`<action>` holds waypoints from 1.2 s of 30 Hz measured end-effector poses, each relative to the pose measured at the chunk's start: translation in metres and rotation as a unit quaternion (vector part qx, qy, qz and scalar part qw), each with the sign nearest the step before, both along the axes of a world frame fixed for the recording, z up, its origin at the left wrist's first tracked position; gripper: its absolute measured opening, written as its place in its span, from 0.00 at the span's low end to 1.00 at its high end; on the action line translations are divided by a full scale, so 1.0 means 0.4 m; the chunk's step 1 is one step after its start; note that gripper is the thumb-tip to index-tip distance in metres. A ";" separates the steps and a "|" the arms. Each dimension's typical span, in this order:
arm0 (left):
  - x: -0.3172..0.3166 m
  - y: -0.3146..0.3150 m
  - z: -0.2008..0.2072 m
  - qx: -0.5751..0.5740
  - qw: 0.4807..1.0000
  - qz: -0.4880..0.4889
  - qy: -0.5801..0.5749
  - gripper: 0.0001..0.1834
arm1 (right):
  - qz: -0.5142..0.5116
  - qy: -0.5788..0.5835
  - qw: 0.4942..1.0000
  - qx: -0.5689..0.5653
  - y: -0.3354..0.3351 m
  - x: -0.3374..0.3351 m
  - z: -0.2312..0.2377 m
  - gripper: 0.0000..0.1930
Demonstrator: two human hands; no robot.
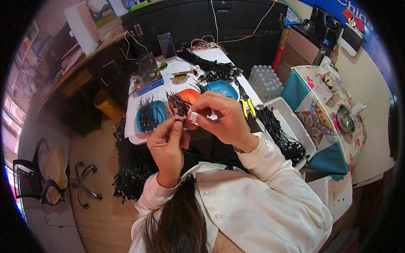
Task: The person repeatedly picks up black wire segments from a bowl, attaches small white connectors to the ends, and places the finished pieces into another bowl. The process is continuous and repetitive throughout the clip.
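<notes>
In front of my chest, both hands are raised close together at the near edge of the white table [135,134]. My left hand [168,142] is closed in a pinch on a thin black wire [180,119] with a reddish end. My right hand [223,117] is closed too, thumb and forefinger pinched by that same end, with a small white piece [193,117] at the fingertips. Exactly what the right fingers grip is too small to tell. Just beyond stand a blue tray [161,107] and an orange tray [192,95], both with short black wires.
Another blue tray [223,87], wire cutters with yellow handles [248,107], a blue powered unit [148,86], a phone [166,45] and piled black cables [211,65] are on the table. More cables fill a white box [310,145] at right; a cable bundle [133,168] hangs at left.
</notes>
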State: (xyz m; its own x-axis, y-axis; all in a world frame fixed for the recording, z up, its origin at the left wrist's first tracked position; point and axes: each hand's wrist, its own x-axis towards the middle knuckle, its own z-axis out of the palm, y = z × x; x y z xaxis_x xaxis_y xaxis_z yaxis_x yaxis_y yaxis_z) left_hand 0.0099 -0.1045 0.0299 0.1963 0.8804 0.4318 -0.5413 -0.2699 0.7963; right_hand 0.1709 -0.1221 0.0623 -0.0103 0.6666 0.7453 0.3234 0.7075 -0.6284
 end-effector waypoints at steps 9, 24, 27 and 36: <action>-0.025 0.003 -0.034 -0.061 0.987 -0.139 -0.057 0.11 | 0.368 0.404 0.794 -0.266 0.006 -0.036 -0.065 0.05; -0.046 -0.022 -0.025 -0.066 0.986 -0.141 0.064 0.09 | 0.435 0.378 0.732 -0.363 0.013 -0.016 -0.095 0.07; -0.044 -0.016 -0.042 -0.087 0.983 -0.141 0.073 0.09 | 0.442 0.442 0.676 -0.390 0.009 -0.032 -0.123 0.07; -0.043 0.015 -0.065 -0.102 0.980 -0.127 0.113 0.08 | 0.265 0.343 0.854 -0.287 0.031 -0.020 -0.156 0.09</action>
